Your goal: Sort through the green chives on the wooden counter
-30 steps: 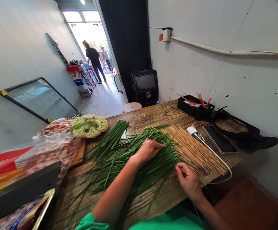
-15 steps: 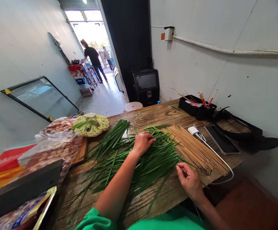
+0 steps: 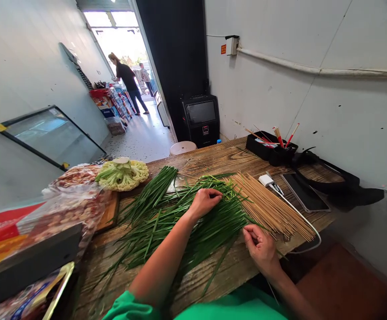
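My left hand (image 3: 204,203) is over the pale stem ends of a spread pile of garlic chives (image 3: 209,231). Its fingertips are pinched together; whether a stem is between them I cannot make out. Near the table's front edge, my right hand (image 3: 261,249) is closed, thumb against forefinger, beside the leaf tips at the pile's right. A thin pale stick like a bamboo skewer (image 3: 273,294) shows below that hand, in line with its pinch. Many bamboo skewers (image 3: 273,206) lie side by side to the right of the chives. A second chive bundle (image 3: 158,186) lies further back.
Cauliflower (image 3: 123,174) and bagged food (image 3: 69,209) are at the left. Along the right are a white charger (image 3: 265,180) with its cable, a phone (image 3: 305,192), a black strap (image 3: 333,178) and a black organizer (image 3: 263,146). A person (image 3: 129,82) stands near the doorway.
My left hand has shifted a little to the right over the stem ends, fingertips now closer together. My right hand stays nearly in place. The view has turned slightly right.
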`<state>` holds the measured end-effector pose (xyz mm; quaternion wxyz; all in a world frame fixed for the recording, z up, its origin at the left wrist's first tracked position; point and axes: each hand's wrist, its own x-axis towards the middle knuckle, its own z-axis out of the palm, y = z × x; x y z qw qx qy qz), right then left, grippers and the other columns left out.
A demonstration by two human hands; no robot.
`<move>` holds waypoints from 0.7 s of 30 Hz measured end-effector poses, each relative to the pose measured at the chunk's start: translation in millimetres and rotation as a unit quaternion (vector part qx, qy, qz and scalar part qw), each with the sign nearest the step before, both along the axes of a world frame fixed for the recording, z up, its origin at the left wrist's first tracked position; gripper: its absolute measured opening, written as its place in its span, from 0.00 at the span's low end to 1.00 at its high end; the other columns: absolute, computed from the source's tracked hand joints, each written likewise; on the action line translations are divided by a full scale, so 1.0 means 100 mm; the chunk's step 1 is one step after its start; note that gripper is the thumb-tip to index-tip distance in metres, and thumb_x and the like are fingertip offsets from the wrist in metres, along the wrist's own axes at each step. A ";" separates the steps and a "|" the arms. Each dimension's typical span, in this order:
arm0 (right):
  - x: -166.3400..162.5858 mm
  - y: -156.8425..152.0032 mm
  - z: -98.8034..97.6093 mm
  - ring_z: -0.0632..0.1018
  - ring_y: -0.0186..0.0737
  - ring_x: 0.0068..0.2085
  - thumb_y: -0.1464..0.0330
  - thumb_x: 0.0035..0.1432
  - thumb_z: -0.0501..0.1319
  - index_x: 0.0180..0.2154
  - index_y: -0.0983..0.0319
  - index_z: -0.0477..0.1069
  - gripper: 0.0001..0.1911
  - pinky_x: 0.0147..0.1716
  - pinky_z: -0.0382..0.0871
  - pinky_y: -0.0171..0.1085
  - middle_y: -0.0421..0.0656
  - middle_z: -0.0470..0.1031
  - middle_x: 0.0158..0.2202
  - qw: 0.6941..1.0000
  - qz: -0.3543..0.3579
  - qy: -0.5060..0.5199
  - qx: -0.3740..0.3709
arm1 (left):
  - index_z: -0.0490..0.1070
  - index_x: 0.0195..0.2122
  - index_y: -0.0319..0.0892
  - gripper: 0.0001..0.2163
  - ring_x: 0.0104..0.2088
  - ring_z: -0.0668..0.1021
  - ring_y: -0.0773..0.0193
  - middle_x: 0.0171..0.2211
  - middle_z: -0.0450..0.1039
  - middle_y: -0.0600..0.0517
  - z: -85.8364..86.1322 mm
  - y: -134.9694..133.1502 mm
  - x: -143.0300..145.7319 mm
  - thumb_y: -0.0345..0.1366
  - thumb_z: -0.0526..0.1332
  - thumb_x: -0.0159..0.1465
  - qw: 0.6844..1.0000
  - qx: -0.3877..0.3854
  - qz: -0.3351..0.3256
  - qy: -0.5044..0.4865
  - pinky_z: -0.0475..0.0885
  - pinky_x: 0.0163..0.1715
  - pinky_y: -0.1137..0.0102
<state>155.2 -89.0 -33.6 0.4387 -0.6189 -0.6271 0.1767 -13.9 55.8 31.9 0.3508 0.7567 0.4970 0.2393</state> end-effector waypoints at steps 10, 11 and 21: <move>-0.01 -0.01 0.03 0.77 0.37 0.26 0.64 0.61 0.52 0.32 0.61 0.68 0.11 0.25 0.68 0.31 0.40 0.75 0.23 1.000 -0.008 -0.014 -0.006 | 0.78 0.37 0.37 0.14 0.34 0.76 0.64 0.34 0.79 0.50 -0.03 -0.01 0.00 0.37 0.57 0.57 0.999 -0.014 -0.032 -0.009 0.68 0.36 0.73; -0.01 -0.01 0.03 0.77 0.37 0.26 0.63 0.61 0.52 0.32 0.61 0.68 0.11 0.25 0.68 0.31 0.40 0.75 0.23 1.000 -0.007 -0.013 -0.006 | 0.78 0.37 0.37 0.14 0.34 0.76 0.64 0.34 0.79 0.51 -0.03 -0.01 -0.01 0.37 0.57 0.56 0.999 -0.014 -0.033 -0.010 0.68 0.36 0.73; 0.00 0.00 0.02 0.78 0.37 0.26 0.63 0.61 0.52 0.32 0.61 0.69 0.11 0.25 0.69 0.32 0.42 0.76 0.25 1.000 -0.008 -0.005 -0.009 | 0.78 0.38 0.39 0.12 0.34 0.76 0.66 0.33 0.79 0.52 -0.04 -0.01 -0.03 0.36 0.58 0.55 0.999 -0.012 -0.031 -0.026 0.69 0.35 0.75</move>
